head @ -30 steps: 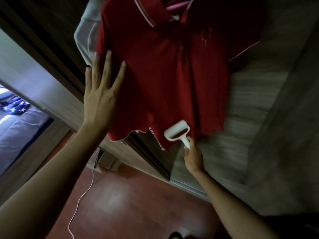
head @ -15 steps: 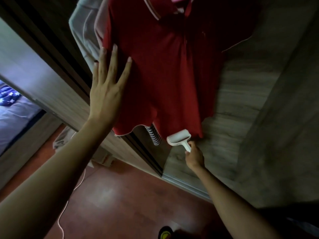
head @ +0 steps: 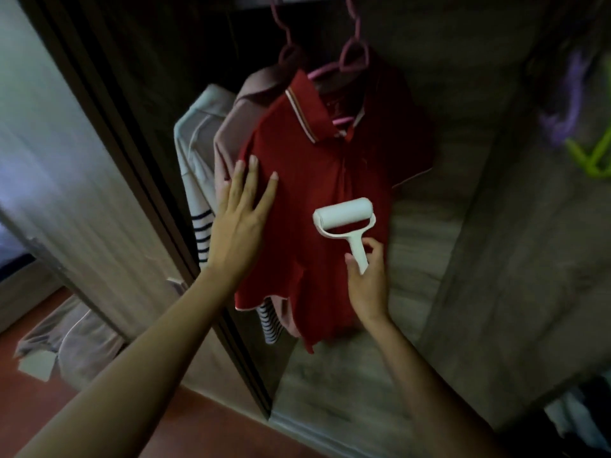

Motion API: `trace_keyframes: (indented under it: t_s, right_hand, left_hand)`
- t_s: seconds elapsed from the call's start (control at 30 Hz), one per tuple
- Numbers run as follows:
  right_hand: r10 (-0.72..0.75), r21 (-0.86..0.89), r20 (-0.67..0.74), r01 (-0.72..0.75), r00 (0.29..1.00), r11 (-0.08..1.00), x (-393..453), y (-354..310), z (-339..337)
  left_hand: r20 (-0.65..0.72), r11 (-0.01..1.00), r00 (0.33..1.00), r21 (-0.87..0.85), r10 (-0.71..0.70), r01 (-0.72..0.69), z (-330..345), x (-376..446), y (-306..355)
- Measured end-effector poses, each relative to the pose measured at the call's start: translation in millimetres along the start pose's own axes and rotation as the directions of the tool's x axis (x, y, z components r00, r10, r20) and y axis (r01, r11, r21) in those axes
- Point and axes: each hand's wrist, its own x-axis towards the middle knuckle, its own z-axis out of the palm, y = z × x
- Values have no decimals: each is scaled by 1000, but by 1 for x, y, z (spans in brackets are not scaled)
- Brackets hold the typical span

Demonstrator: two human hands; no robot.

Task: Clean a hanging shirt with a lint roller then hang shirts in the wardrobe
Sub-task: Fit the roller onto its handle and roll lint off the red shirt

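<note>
The red polo shirt (head: 307,200) hangs on a pink hanger (head: 344,66) in front of a pale wooden panel (head: 429,226), overlapping a pinkish shirt (head: 231,133) and a striped garment (head: 202,238) at its left edge beside the dark door frame (head: 139,180). The left hand (head: 243,219) lies flat on the shirt's left side, fingers spread and holding nothing. The right hand (head: 367,279), low on the shirt's right half, pinches the handle of the white lint roller (head: 344,216), whose drum rests on the fabric just inside the right hem, with bare panel beyond.
</note>
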Motion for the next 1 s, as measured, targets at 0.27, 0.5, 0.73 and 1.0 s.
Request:
trace_keyframes:
  t_s: [0.27, 0.5, 0.73, 1.0]
  right_hand:
    - [-65, -140, -126, 47, 990, 989, -15, -36, -22]
    - [-71, -206, -290, 10, 954, 979, -59, -71, -39]
    - [27, -149, -474, -110, 880, 983, -130, -87, -67]
    - [38, -261, -686, -294, 727, 919, -221, -95, -141]
  left_hand:
    - [-103, 963, 989, -240, 101, -124, -1, 21, 14]
    - [-256, 843, 961, -489, 106, -223, -11, 15, 26]
    - [-291, 726, 938, -602, 189, -333, -19, 0, 52]
    - [-263, 524, 915, -755, 307, -393, -43, -52, 146]
